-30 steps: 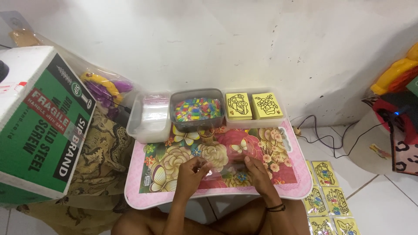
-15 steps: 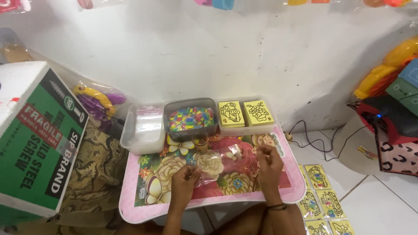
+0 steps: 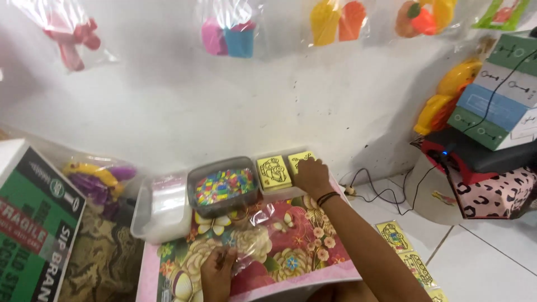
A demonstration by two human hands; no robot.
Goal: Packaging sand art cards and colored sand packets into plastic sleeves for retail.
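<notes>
White wall behind; right hand [image 3: 312,176] on yellow card stack [image 3: 299,160]; left hand [image 3: 217,274] pinches clear bag [image 3: 254,240].

A clear crinkled plastic bag [image 3: 254,237] lies flat on a floral mat, its near edge pinched by the left hand [image 3: 217,272]. The right hand [image 3: 312,177] rests on a stack of yellow picture cards [image 3: 298,160] by the wall

My right arm stretches far forward — right hand [image 3: 312,175] palm-down, fingers curled. My left hand [image 3: 217,274] sits close in — fingers pinched together.
</notes>
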